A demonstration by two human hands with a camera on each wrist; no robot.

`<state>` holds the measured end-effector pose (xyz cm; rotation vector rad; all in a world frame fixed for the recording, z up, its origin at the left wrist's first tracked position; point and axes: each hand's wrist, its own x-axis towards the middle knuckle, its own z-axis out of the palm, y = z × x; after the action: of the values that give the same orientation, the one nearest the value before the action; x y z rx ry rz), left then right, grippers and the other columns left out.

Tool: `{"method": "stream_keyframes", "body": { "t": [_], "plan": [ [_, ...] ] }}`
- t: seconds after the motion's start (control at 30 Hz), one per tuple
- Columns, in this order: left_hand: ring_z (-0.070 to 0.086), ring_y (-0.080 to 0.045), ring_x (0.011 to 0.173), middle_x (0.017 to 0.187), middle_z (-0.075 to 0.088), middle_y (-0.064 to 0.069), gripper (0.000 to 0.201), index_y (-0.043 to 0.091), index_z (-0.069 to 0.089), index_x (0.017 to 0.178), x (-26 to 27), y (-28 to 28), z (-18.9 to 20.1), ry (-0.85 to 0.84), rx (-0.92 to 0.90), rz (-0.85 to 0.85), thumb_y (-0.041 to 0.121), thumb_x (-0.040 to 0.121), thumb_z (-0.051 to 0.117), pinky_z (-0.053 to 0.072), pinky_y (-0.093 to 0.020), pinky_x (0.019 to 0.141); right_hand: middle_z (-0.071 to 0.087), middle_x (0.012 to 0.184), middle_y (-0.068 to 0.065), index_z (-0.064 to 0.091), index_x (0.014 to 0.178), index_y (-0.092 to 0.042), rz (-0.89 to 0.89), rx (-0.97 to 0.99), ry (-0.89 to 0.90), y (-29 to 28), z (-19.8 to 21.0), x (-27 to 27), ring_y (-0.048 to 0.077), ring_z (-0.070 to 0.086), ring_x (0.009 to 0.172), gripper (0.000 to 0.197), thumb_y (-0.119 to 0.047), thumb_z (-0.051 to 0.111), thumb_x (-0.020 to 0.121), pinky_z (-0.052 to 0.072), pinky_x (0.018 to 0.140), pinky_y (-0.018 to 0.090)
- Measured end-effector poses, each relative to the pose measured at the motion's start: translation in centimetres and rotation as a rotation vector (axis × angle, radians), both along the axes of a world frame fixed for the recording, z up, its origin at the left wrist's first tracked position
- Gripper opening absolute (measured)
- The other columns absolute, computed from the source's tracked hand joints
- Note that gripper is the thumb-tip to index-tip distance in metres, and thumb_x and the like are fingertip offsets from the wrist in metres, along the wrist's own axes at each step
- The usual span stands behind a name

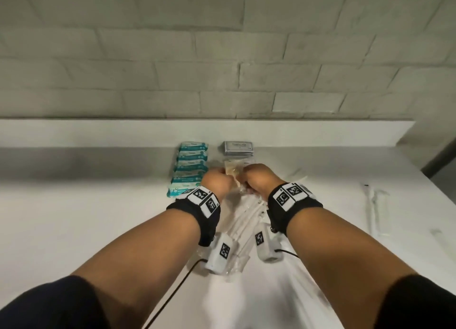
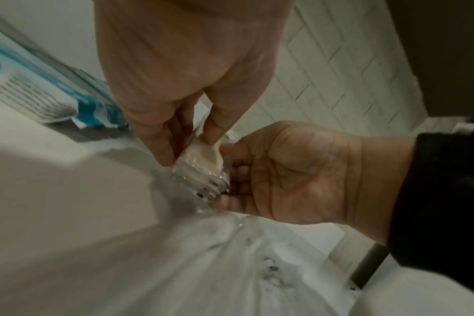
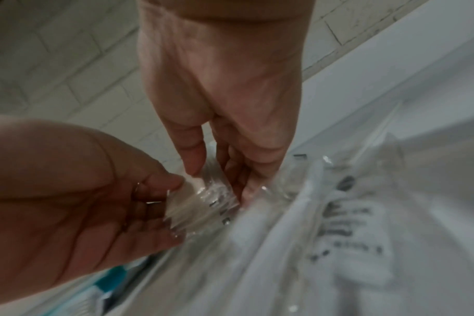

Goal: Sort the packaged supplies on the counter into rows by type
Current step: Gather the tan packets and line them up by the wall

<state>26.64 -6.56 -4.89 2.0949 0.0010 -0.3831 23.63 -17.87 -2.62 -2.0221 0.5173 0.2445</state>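
**White counter, packets laid in rows**

A white counter (image 1: 86, 205) ran along a pale brick wall, with a raised white ledge at its back. On it lay a row of teal-and-white packets (image 1: 190, 168), overlapping one another from the ledge toward the near edge. Just beside them, near the ledge, sat a small stack of grey packets (image 1: 238, 148). Clear, long wrapped packets (image 1: 243, 220) lay fanned in the middle, and one more long clear packet (image 1: 375, 210) lay well apart to the right.
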Motion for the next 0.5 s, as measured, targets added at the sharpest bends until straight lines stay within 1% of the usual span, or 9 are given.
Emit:
{"method": "stream_keyframes", "body": {
  "t": [0.03, 0.1, 0.17, 0.23, 0.3, 0.33, 0.43, 0.5],
  "plan": [
    [0.064, -0.036, 0.102, 0.108, 0.068, -0.021, 0.025, 0.002, 0.068, 0.105, 0.1, -0.3, -0.4, 0.019, 0.021, -0.016, 0.012, 0.084, 0.059, 0.054, -0.042, 0.089, 0.052, 0.057, 0.010, 0.060, 0.068, -0.005, -0.037, 0.022, 0.019, -0.3, -0.3, 0.2, 0.022, 0.047, 0.047, 0.014, -0.004, 0.059, 0.083, 0.041, 0.051, 0.029],
    [0.063, -0.037, 0.107, 0.113, 0.067, -0.021, 0.031, 0.000, 0.066, 0.110, 0.2, -0.8, -1.0, 0.061, 0.053, -0.060, 0.018, 0.086, 0.059, 0.052, -0.044, 0.092, 0.052, 0.055, 0.012, 0.060, 0.071, -0.002, -0.101, 0.081, 0.081, -1.1, -0.8, 0.1, 0.022, 0.045, 0.042, 0.011, -0.003, 0.059, 0.083, 0.041, 0.047, 0.028],
    [0.063, -0.035, 0.108, 0.114, 0.066, -0.021, 0.034, -0.001, 0.066, 0.112, 0.1, -1.3, -1.7, 0.092, 0.081, -0.084, 0.020, 0.085, 0.060, 0.053, -0.044, 0.092, 0.051, 0.055, 0.011, 0.058, 0.073, -0.002, -0.141, 0.156, 0.150, -1.9, -1.1, -0.4, 0.021, 0.044, 0.042, 0.011, -0.002, 0.059, 0.084, 0.044, 0.047, 0.029],
    [0.065, -0.036, 0.106, 0.112, 0.067, -0.021, 0.034, -0.002, 0.067, 0.110, 0.0, -1.4, -2.5, 0.122, 0.052, -0.079, 0.019, 0.084, 0.061, 0.055, -0.044, 0.089, 0.051, 0.057, 0.009, 0.058, 0.073, -0.003, -0.160, 0.201, 0.189, -2.6, -1.4, -0.9, 0.019, 0.045, 0.045, 0.013, 0.000, 0.060, 0.085, 0.047, 0.050, 0.031],
    [0.066, -0.036, 0.103, 0.109, 0.069, -0.021, 0.031, -0.001, 0.068, 0.105, -0.1, -1.4, -3.1, 0.149, 0.017, -0.067, 0.019, 0.082, 0.062, 0.056, -0.045, 0.087, 0.053, 0.060, 0.009, 0.058, 0.072, -0.005, -0.162, 0.199, 0.200, -2.9, -1.8, -1.0, 0.018, 0.046, 0.049, 0.015, -0.001, 0.062, 0.086, 0.049, 0.053, 0.032],
    [0.066, -0.035, 0.103, 0.109, 0.069, -0.021, 0.030, 0.000, 0.068, 0.105, -0.1, -1.4, -3.3, 0.154, 0.005, -0.063, 0.019, 0.083, 0.063, 0.056, -0.045, 0.088, 0.054, 0.061, 0.008, 0.059, 0.072, -0.005, -0.163, 0.191, 0.199, -3.0, -1.9, -1.0, 0.018, 0.047, 0.050, 0.014, -0.002, 0.062, 0.086, 0.048, 0.053, 0.031],
    [0.066, -0.036, 0.103, 0.110, 0.068, -0.021, 0.029, 0.000, 0.068, 0.106, 0.1, -1.4, -3.5, 0.138, -0.003, -0.048, 0.016, 0.082, 0.063, 0.056, -0.045, 0.087, 0.055, 0.061, 0.007, 0.061, 0.073, -0.006, -0.175, 0.143, 0.183, -2.8, -2.3, -0.7, 0.018, 0.047, 0.051, 0.012, -0.005, 0.065, 0.085, 0.046, 0.050, 0.028],
    [0.066, -0.037, 0.102, 0.109, 0.069, -0.021, 0.029, 0.001, 0.068, 0.104, 0.2, -1.4, -3.6, 0.135, -0.012, -0.040, 0.017, 0.081, 0.064, 0.056, -0.046, 0.087, 0.053, 0.057, 0.007, 0.060, 0.068, -0.005, -0.176, 0.119, 0.176, -2.7, -2.5, -0.6, 0.017, 0.043, 0.048, 0.017, -0.005, 0.065, 0.084, 0.040, 0.048, 0.028]
  ]
}}
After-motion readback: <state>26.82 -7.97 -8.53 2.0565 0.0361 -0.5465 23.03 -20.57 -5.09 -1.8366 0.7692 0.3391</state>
